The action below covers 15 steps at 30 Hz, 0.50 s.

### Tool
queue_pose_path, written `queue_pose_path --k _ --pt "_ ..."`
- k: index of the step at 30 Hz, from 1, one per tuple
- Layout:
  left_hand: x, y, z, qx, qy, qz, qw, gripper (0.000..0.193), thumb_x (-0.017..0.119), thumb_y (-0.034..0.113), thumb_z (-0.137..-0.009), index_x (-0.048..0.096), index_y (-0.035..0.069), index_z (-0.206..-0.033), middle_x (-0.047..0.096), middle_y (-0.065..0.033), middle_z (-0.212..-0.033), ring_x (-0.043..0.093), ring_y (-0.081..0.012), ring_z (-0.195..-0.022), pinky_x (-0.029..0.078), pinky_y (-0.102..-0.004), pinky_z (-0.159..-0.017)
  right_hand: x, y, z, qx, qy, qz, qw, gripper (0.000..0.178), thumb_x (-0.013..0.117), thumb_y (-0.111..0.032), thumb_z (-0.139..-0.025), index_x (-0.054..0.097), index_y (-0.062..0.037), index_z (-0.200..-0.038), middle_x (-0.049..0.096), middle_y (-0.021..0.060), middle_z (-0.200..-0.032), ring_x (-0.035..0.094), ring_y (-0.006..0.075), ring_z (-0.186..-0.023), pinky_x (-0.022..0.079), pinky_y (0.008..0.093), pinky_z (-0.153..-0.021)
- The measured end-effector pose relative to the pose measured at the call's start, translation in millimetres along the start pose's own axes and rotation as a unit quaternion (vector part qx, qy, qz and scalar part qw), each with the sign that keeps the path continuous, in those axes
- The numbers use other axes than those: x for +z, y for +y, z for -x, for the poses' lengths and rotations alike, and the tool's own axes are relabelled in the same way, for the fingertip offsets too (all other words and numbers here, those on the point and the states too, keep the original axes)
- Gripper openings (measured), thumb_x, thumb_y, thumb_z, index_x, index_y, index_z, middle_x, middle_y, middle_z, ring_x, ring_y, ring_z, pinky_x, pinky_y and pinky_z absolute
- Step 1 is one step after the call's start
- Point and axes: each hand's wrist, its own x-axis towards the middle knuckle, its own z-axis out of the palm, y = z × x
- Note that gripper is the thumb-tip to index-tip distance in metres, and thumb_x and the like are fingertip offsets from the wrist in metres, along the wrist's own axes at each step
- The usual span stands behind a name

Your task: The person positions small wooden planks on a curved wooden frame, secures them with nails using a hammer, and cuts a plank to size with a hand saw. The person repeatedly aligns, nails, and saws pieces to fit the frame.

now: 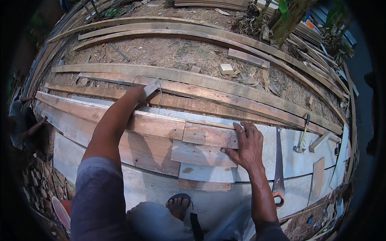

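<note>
My left hand (pixel 139 96) is closed around a small squared block (pixel 152 87), light on top, above the long timbers. A thin loop of wire or cord (pixel 161 96) shows beside it. My right hand (pixel 249 146) grips the right end of a short reddish board (pixel 209 135), fingers over its top edge and thumb lower on the face. This board butts against a long reddish plank (pixel 157 123) on its left. Below it, shorter pieces overlap in steps, among them a greyish board (pixel 203 152) and a whitish piece (pixel 207 172).
A handsaw (pixel 279 160) with an orange handle and a hammer (pixel 303 134) lie on pale boards to the right. Long timbers (pixel 201 89) cross the ground beyond. My sandalled foot (pixel 178 205) stands on the pale boards. Another person (pixel 26 122) is at far left.
</note>
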Motion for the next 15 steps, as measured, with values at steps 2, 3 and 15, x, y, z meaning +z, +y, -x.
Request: queue_pose_path --k 2,3,15 --pt "5.5 -2.4 -12.5 0.002 -0.02 -0.017 1.0 0.073 0.091 0.04 -0.065 0.068 0.004 -0.123 0.073 -0.0154 -0.12 0.071 -0.0325 -0.11 0.057 -0.0411 -0.096 -0.5 1.8 -4.3 0.014 -0.016 -0.025 0.999 0.098 0.095 -0.039 -0.059 0.054 -0.0104 -0.143 0.054 0.0181 -0.136 0.046 0.0399 -0.132 0.033 0.0541 -0.111" --pt "6.4 -6.2 -16.1 0.013 -0.027 -0.018 0.999 0.07 0.09 0.039 -0.065 0.069 0.003 -0.121 0.074 -0.0157 -0.118 0.072 -0.0326 -0.107 0.057 -0.0409 -0.096 -0.7 2.3 -8.3 0.019 -0.028 -0.036 0.999 0.099 0.096 -0.037 -0.057 0.054 -0.0104 -0.143 0.054 0.0174 -0.136 0.046 0.0395 -0.131 0.033 0.0535 -0.111" --pt "33.7 -73.7 -57.5 0.056 0.01 0.063 0.996 0.063 0.083 0.038 -0.069 0.068 -0.001 -0.117 0.073 -0.0237 -0.113 0.07 -0.0383 -0.107 0.055 -0.0446 -0.092 20.7 15.7 -22.0 0.04 -0.069 -0.034 0.996 0.104 0.097 -0.039 -0.059 0.05 -0.0155 -0.148 0.051 0.0121 -0.139 0.042 0.0347 -0.135 0.027 0.0557 -0.115"
